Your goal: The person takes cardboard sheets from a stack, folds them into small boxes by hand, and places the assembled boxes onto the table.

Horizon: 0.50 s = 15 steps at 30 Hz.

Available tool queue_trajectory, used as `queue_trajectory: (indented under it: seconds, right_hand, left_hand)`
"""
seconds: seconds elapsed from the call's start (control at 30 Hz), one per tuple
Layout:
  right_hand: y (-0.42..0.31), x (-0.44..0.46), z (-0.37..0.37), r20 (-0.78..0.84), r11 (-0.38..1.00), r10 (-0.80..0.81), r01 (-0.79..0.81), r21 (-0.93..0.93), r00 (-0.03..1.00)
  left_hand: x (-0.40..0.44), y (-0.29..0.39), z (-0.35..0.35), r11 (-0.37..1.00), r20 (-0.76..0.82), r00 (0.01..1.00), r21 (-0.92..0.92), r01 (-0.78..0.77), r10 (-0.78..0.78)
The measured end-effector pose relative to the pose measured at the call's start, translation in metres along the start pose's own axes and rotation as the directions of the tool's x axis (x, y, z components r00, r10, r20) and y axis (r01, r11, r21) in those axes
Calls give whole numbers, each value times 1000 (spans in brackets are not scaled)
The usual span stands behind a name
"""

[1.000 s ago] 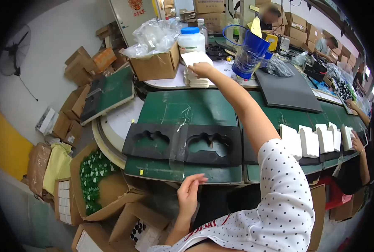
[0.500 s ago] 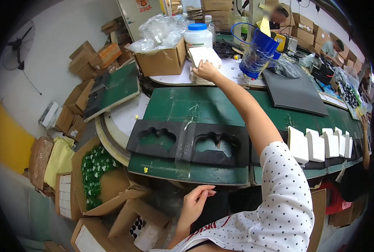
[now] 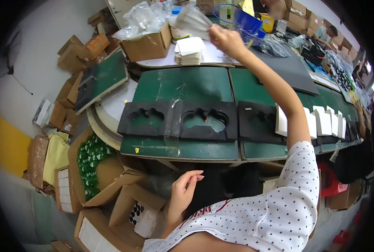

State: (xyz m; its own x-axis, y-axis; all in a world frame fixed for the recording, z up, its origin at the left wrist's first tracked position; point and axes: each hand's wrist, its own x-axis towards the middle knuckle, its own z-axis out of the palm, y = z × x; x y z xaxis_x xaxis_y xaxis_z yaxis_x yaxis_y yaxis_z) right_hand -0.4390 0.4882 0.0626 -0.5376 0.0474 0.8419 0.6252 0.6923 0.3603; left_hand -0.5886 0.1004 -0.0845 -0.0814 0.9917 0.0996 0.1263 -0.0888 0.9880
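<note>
My right hand [image 3: 229, 41] is raised over the back of the table, fingers closed on the edge of a flat white carton [image 3: 192, 22] that motion has blurred. Just below it sits a stack of flat white cartons [image 3: 190, 51] on the white table surface. My left hand [image 3: 184, 191] hovers near my lap, in front of the table's edge, fingers stretched out and holding nothing. Between my hands and the stack lie black foam holders [image 3: 176, 122] with shaped cut-outs, taped together on a green board [image 3: 183, 84].
White cartons [image 3: 321, 122] stand upright in a row at the right. A cardboard box with plastic bags [image 3: 147, 44] is at the back left, a blue bucket [image 3: 246, 21] at the back. Open boxes, one with green pieces [image 3: 88, 164], fill the floor at left. Other people work at far right.
My right hand has lifted off the stack and moved up and right, taking a flat white carton with it. The view has shifted slightly; my left hand stays by my lap.
</note>
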Motion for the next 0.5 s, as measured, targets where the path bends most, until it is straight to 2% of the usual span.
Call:
queue_trajectory:
  seconds: [0.07,0.13,0.2,0.3,0.4,0.5]
  right_hand:
    - [9,-13,-52,-52,999,-22,20,-35,998]
    - [1,-29,-116,6,995,5,-5,-99,1000]
    - [-11,-53,-166,-31,983,42,-47,-179,999]
    - [-11,-89,-211,61,948,120,-96,-303,991]
    - [26,-125,-204,232,883,226,-99,-459,946]
    - [66,-164,-164,470,808,226,104,-579,853]
  left_hand:
    - [-4,-1,6,999,25,999,-29,22,-22]
    - [-4,-1,9,999,62,998,-25,26,-25]
    - [-3,-2,14,1000,108,994,5,17,-17]
    - [-1,-3,23,1000,129,992,5,-5,4]
    - [-2,6,27,999,145,988,0,-42,42]
    - [-6,18,29,993,162,981,38,-114,106]
